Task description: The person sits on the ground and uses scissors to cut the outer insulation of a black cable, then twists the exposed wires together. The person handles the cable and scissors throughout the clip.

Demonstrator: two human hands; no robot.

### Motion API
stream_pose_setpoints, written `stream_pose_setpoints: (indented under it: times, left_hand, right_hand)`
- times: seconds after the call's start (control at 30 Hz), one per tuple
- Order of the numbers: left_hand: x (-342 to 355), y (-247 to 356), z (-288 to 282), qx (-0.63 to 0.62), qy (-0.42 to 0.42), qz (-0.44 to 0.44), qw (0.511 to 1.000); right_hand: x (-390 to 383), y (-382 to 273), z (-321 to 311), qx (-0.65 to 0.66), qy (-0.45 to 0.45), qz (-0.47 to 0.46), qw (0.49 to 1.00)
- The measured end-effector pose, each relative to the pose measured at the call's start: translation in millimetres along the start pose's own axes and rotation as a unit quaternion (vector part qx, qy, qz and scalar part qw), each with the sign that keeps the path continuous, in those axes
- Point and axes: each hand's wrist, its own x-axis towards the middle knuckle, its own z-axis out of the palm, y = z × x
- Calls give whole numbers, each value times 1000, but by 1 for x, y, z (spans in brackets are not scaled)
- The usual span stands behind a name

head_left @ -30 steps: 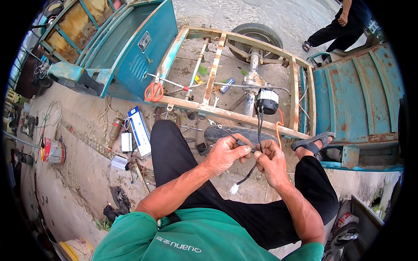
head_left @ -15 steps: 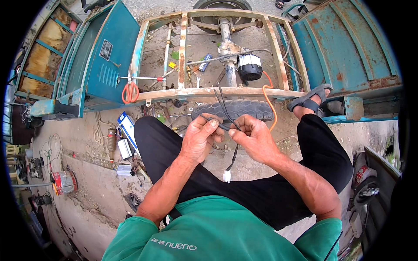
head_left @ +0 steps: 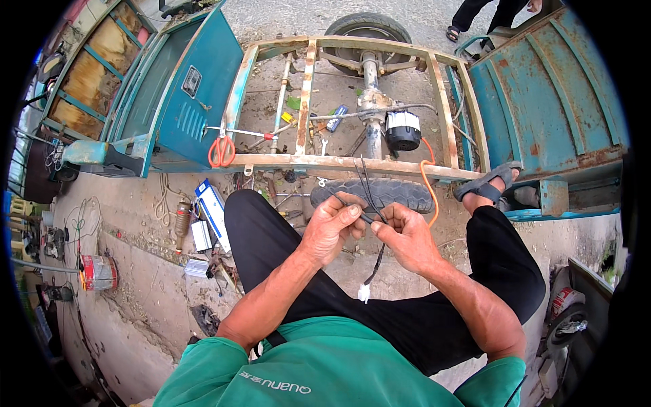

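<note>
Between my two hands runs a black cable (head_left: 367, 218), pinched from both sides above my lap. My left hand (head_left: 332, 227) has thumb and fingers closed on its left end. My right hand (head_left: 409, 237) is closed on the same cable a short way to the right, where thin black wires (head_left: 367, 183) rise from the grip. Below the fingers hangs a dark wire end with a white plug connector (head_left: 364, 292). How the wires join inside my fingers is hidden.
Ahead lies a rusty vehicle frame (head_left: 325, 161) with an axle, a motor (head_left: 403, 131) and tires (head_left: 371, 195). Red-handled scissors (head_left: 222, 152) hang on its left. An orange cable (head_left: 428, 180) trails beside my right hand. Teal panels (head_left: 196, 88) flank the frame. A person's legs (head_left: 491, 15) stand at the far right.
The view has shifted, so the scene sits slightly lower and to the right. A person's legs now show more at the far right. Both hands keep their hold on the cable.
</note>
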Motion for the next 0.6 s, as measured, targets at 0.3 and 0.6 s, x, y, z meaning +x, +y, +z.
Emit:
stream_pose_setpoints:
  times: [0.3,0.6]
  left_hand:
    - [5,-9,-11,-12,-19,-22,1000]
    - [24,-55,-67,-93,-1,-103,990]
  right_hand:
    - [0,10,-1,-30,0,12,999]
    - [9,28,0,-46,23,9,999]
